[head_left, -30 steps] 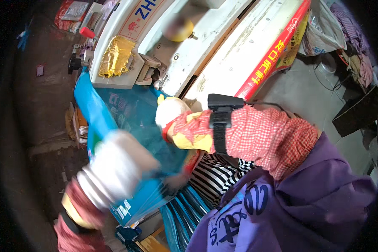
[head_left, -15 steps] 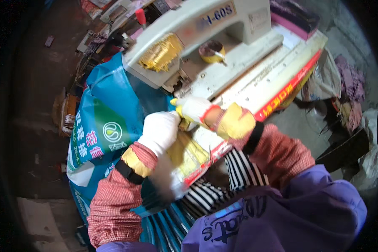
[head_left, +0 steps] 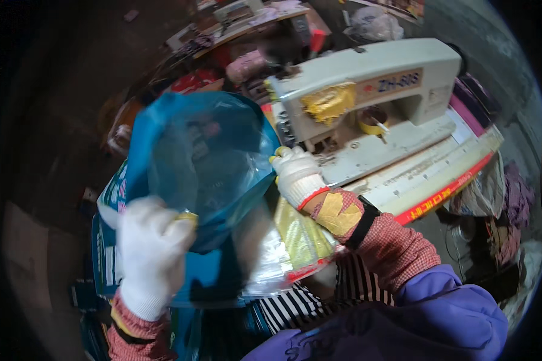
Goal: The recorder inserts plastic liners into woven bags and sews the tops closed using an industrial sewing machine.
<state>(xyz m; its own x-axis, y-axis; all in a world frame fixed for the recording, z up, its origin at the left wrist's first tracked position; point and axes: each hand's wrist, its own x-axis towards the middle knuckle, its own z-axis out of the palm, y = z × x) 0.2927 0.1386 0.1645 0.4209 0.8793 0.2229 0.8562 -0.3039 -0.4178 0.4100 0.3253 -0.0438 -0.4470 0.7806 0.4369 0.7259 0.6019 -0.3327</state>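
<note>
A large blue plastic woven bag (head_left: 144,138) stands with its mouth spread wide, its darker inside facing up. My left hand (head_left: 153,249), in a white glove with yellow fingertips, is closed at the bag's near-left rim; it is slightly blurred. On the bag's right rim my right hand (head_left: 300,174), gloved the same way, pinches the edge with curled fingers. Right beside that hand is the head of a pale industrial sewing machine (head_left: 367,63), with a piece of yellow tape (head_left: 330,102) on its front. The lower bag hangs toward my lap.
A yellow woven sheet (head_left: 301,234) and clear film (head_left: 270,256) lie at the table's near end. A small yellow cup (head_left: 373,120) stands on the machine bed. Far off are another sewing table (head_left: 253,24) and a pink thread cone (head_left: 246,65). Cloth and bags (head_left: 515,198) lie at right.
My hands have moved apart, the left one down and left. The bag's mouth has opened between them and its inside now shows. The view has shifted, so the machine sits farther right.
</note>
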